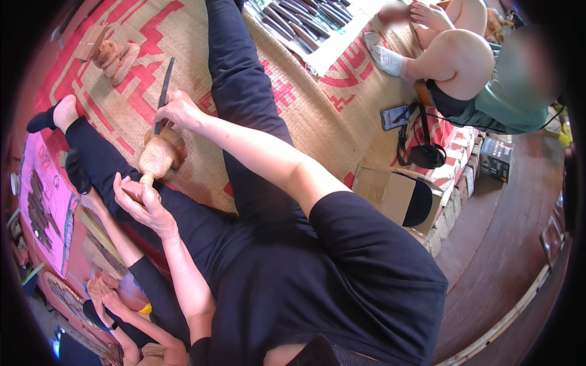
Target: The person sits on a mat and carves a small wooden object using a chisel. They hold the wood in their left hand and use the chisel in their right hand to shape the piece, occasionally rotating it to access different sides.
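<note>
My left hand (146,207) is closed around the narrow end of a pale carved wooden piece (157,157) with rounded, bulging forms. The carving lies between my outstretched legs, close to my left thigh. In my right hand (178,111) is a long, thin, dark file (165,82). One end of it sticks out beyond my fingers, away from me; the other reaches down to the top of the carving. Whether that end touches the wood, I cannot tell. Part of the carving's narrow end is hidden by my left fingers.
Another wooden carving (116,60) stands on the patterned mat (332,137). Several dark-handled tools (299,21) lie on white cloth ahead. To the right are a phone (395,117), a black pouch (427,155) and a cardboard box (381,194). Co-workers sit at upper right and lower left.
</note>
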A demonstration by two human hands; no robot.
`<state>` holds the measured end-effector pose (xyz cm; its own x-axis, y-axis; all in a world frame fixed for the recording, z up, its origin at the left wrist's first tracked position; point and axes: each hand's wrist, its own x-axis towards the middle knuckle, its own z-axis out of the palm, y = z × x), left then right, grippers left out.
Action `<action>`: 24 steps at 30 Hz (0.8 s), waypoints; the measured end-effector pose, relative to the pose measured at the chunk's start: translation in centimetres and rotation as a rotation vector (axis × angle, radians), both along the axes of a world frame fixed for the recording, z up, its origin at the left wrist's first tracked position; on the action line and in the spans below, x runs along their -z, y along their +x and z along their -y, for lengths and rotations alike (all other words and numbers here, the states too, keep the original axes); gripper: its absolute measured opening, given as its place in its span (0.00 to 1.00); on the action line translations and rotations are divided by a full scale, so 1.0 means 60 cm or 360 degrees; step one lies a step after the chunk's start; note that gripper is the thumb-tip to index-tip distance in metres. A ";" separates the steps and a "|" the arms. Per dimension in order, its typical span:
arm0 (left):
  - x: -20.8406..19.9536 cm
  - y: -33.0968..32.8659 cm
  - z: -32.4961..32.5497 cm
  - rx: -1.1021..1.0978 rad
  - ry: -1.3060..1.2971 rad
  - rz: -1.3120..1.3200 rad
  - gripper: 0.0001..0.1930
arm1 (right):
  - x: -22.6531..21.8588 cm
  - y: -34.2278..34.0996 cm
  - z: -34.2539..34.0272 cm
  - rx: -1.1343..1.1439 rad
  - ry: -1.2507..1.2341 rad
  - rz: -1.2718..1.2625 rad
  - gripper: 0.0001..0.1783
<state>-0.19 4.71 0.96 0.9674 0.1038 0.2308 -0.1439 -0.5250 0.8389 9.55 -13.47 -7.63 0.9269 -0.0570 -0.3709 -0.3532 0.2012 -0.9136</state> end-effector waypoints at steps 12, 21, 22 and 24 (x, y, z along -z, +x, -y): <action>-0.004 0.002 0.005 0.0015 0.0009 0.0058 0.31 | -0.003 0.003 0.003 0.0110 -0.0208 0.0161 0.06; -0.001 0.003 -0.001 0.0020 0.0013 0.0031 0.31 | -0.008 0.000 -0.004 -0.0090 -0.0048 0.0145 0.08; -0.003 0.002 -0.002 0.0017 0.0023 0.0042 0.30 | -0.010 0.001 -0.002 0.0009 -0.0040 0.0063 0.08; -0.006 0.002 0.002 0.0019 0.0037 0.0063 0.30 | -0.014 0.005 0.003 0.0197 0.0049 0.0103 0.07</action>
<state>-0.04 4.60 1.32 0.9586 0.0865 0.2713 -0.1831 -0.5424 0.8199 9.85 -13.64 -6.77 0.9355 -0.1617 -0.3141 -0.2647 0.2679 -0.9264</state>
